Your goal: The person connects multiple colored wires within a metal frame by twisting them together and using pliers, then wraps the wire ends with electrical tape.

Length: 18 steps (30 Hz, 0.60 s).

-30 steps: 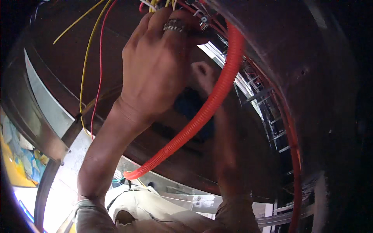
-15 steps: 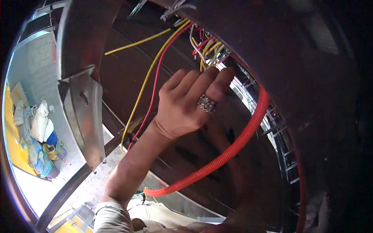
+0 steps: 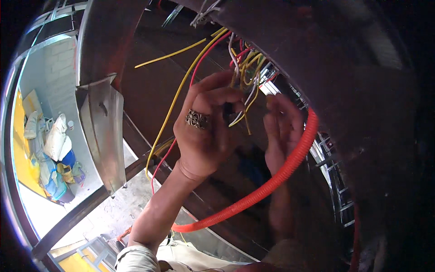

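Note:
My left hand [image 3: 199, 131], with a wide metal ring on one finger, is raised among loose wires. Its fingers are curled and closed at a thin wire [image 3: 235, 63] that passes behind them; the exact grip is partly hidden. White and yellow wire ends [image 3: 248, 102] dangle just right of the fingertips. In shadow, my right hand [image 3: 284, 124] is lifted to the right of these ends, its fingers bent and apart, with nothing seen in them. Its forearm passes behind the red corrugated conduit [image 3: 253, 196]. More yellow, red and white wires [image 3: 249, 61] bunch above both hands.
A long yellow wire [image 3: 176, 102] and a red wire [image 3: 192, 81] hang left of my left hand. A bent metal sheet [image 3: 105, 127] juts down at left. A dark panel [image 3: 362, 104] fills the right. Bags [image 3: 56, 140] lie piled far below at left.
My left hand has turned, and its fingers are now curled beside the wires. My right hand has come into view behind the conduit. Wire ends now show between the hands.

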### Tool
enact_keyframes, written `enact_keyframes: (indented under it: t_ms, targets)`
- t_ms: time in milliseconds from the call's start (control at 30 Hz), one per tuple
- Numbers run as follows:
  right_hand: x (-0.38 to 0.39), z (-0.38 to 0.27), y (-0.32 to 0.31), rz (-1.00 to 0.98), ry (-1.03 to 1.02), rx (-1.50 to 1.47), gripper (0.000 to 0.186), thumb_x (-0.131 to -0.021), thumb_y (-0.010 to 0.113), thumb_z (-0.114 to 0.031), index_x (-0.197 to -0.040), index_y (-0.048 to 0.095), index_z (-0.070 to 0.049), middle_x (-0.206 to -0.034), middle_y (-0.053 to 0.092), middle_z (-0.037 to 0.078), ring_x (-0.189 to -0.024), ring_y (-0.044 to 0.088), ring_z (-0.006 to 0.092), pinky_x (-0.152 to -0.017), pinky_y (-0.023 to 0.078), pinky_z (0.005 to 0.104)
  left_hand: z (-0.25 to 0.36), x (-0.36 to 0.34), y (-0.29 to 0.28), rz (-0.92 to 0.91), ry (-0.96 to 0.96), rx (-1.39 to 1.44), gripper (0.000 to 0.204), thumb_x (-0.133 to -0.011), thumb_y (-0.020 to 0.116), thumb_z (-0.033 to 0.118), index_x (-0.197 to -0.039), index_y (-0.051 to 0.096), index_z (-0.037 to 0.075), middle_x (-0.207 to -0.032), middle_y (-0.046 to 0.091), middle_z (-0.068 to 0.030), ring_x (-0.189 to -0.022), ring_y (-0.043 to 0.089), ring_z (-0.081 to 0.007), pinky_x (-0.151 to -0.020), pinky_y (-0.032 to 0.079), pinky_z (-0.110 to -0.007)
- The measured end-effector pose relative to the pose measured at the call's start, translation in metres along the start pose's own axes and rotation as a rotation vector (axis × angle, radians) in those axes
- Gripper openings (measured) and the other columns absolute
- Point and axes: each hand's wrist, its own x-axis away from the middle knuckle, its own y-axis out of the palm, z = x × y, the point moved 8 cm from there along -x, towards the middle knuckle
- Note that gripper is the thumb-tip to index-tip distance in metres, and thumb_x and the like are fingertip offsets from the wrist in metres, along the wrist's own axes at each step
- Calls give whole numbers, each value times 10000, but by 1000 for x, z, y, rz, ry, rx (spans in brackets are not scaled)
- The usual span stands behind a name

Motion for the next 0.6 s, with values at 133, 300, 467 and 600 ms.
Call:
enact_keyframes:
  t_ms: [133,300,467,600]
  targets:
    - [-19,-8,25,-48,-77,-70,429,-904,629,25,-1310,500,-34,-1282,568,86,-1172,543,177,-952,447,311,-4,8,3,7,-29,109,314,-833,395,-177,-1010,597,-15,-1186,605,-204,-863,637,-147,-758,524,-258]
    - [-37,-13,52,-27,-258,-220,448,-819,722,5,-1203,496,-38,-1195,592,81,-1106,571,172,-860,471,296,-10,12,-1,11,5,176,196,-892,490,-106,-1042,593,-32,-1202,594,-200,-899,624,-149,-766,521,-268]
    - [-45,-12,67,83,-150,-617,412,-789,723,-12,-1140,511,-54,-1114,614,63,-1048,595,157,-825,475,269,-5,4,-7,2,-83,193,245,-845,569,-90,-1056,646,9,-1224,594,-175,-1002,635,-214,-830,520,-320]
    - [-45,-15,57,290,-295,-357,349,-829,667,-41,-1150,529,-46,-1115,613,65,-1049,595,158,-851,474,274,13,-11,1,-130,150,-131,302,-776,606,-101,-1017,706,51,-1220,610,-125,-1073,625,-273,-885,506,-356]
